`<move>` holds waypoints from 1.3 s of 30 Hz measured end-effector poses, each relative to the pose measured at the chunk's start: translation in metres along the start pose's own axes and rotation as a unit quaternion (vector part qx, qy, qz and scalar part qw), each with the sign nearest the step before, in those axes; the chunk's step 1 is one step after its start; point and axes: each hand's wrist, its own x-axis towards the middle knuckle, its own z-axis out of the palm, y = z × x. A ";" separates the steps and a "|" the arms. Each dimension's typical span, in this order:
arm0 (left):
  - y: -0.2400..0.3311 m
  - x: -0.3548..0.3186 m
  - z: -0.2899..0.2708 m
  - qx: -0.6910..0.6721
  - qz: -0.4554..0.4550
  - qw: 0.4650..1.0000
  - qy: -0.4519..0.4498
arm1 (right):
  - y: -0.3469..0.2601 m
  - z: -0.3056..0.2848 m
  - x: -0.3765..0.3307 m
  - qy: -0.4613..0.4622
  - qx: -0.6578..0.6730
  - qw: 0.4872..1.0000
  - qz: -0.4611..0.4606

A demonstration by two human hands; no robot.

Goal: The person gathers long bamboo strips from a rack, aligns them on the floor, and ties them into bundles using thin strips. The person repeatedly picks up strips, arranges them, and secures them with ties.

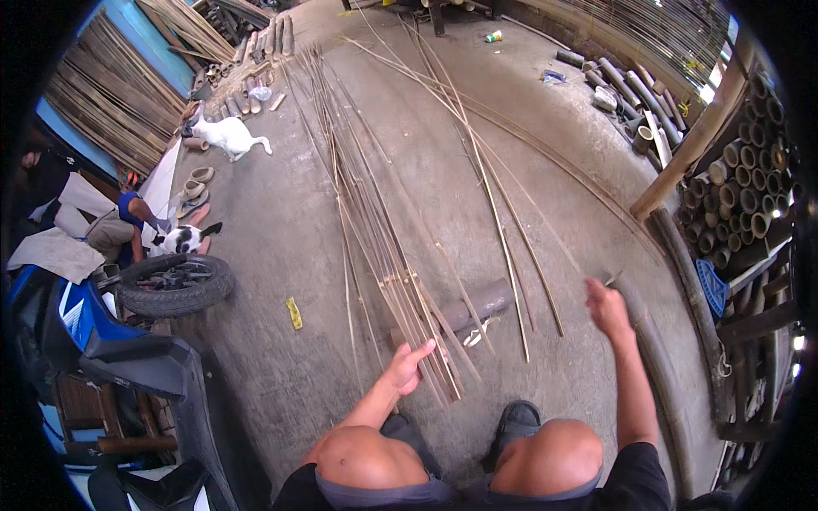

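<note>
Across the grey concrete floor (pixel 554 204), long thin strips (pixel 406 294) run from the far tube pile toward the seated person's knees (pixel 545 456), fanned out loosely at the far end and drawn closer together at the near end. There the left hand (pixel 407 368) has them: its thumb lies over the strips and its fingers are closed around part of the bundle, with the near ends poking out past the hand. The right hand (pixel 607 308) is raised well apart from the bundle, its fingers curled inward; a short, thin piece (pixel 614 278) shows just beside them, too small to make out, and whether they grip it one cannot tell. Under the strips, just beyond the left hand, a dark cylinder (pixel 487 303) lies crosswise, with a small white item (pixel 477 332) near its side. Looser strips (pixel 503 234) stretch over the floor between the two hands and beyond, and a thick pole (pixel 654 366) lies to the right of the right forearm. On the left, a yellow wrapper (pixel 294 313) lies near a black tyre (pixel 175 285), and a black-and-white cat (pixel 181 241) is close to a co-worker in blue (pixel 128 207).
</note>
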 end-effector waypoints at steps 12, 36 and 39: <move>0.002 -0.004 0.008 0.024 -0.025 0.999 0.005 | 0.079 -0.098 0.050 0.183 -0.051 0.976 0.101; 0.005 0.004 0.014 0.048 -0.085 0.994 0.044 | 0.224 -0.120 0.075 0.079 -0.231 0.959 0.147; 0.002 0.010 0.014 0.050 -0.089 0.994 0.027 | 0.270 -0.133 0.084 0.098 -0.381 0.904 0.169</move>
